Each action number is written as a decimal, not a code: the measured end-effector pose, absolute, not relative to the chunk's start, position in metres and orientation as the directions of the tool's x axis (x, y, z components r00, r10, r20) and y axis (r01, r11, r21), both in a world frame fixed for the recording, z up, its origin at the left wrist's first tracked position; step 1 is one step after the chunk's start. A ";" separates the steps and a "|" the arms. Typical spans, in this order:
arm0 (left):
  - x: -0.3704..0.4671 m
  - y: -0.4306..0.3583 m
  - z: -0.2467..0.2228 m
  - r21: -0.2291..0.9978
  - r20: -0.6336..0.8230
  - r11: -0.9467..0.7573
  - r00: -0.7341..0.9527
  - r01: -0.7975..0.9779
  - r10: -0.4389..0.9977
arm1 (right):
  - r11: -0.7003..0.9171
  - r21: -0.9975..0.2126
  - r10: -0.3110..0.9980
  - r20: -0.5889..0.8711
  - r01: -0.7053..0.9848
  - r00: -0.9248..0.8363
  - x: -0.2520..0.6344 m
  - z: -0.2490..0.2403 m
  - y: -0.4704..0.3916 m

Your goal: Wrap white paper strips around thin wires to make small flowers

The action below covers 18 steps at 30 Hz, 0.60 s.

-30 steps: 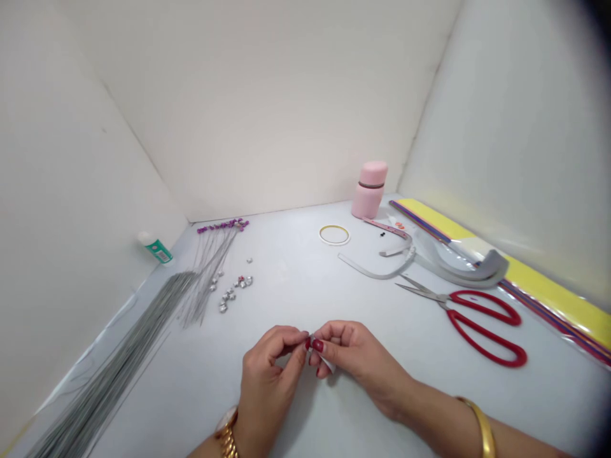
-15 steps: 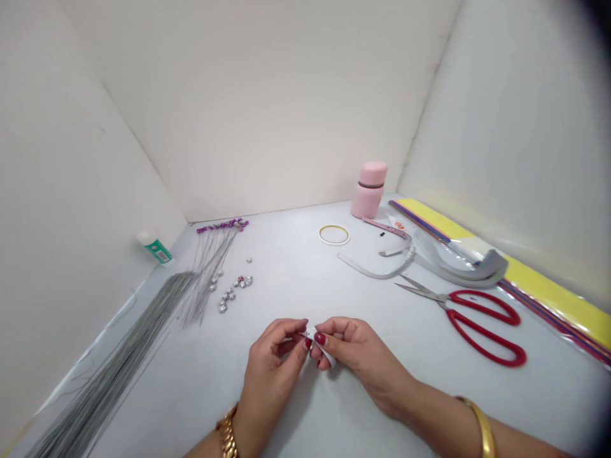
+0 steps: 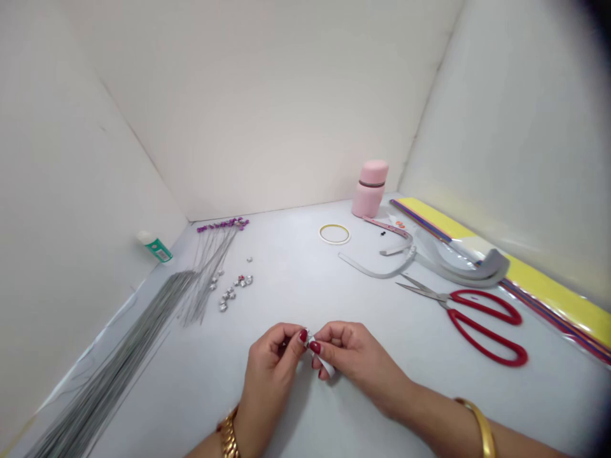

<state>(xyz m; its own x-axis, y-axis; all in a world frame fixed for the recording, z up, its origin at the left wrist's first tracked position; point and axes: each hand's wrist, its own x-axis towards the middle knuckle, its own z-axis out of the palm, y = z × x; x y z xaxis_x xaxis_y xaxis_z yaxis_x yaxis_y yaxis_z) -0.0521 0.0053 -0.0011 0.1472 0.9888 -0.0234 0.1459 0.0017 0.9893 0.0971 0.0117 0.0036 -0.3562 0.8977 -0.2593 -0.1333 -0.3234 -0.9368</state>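
Near the front middle of the table, a narrow white paper strip (image 3: 326,366) is pinched between both hands. My left hand (image 3: 277,356) closes thumb and forefinger on its small folded end. My right hand (image 3: 356,353) grips the strip just beside that, and a loose tail hangs below its fingers. The fingertips nearly meet and cover most of the folded part. Small silvery folded stars (image 3: 228,296) lie to the left, beyond my left hand. Red-handled scissors (image 3: 449,298) rest with blades parted to the right of my right hand.
Grey wire stems (image 3: 128,356) and purple-tipped stems (image 3: 222,226) spread along the left, near a green-and-white tube (image 3: 156,247). A tape ring (image 3: 335,235), a pink flask (image 3: 370,189), curled grey strips (image 3: 458,273) and packaged yellow sheets (image 3: 548,283) lie farther back and right.
My left thumb has moved up onto the folded end, and my fingertips have drawn closer together. The strip's tail hangs slightly lower. Things on the table stay put.
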 end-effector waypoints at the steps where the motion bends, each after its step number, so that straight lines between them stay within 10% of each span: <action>1: -0.052 0.005 -0.001 0.985 -0.020 -0.006 0.149 0.174 0.989 | -0.322 -0.938 0.898 -0.260 -0.127 -0.354 0.097 0.004 0.012; 18: -0.057 0.003 0.001 0.647 0.444 -0.514 0.271 0.563 0.854 | -0.349 -0.917 0.899 -0.270 -0.192 -0.344 0.094 0.013 0.010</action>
<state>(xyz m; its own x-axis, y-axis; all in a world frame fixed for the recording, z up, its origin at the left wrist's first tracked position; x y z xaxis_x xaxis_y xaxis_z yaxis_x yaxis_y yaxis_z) -0.0573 0.0026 0.0007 0.2711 0.8543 0.4435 0.5628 -0.5144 0.6470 0.0938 0.0105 0.0126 -0.3443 0.8991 -0.2704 -0.1920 -0.3493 -0.9171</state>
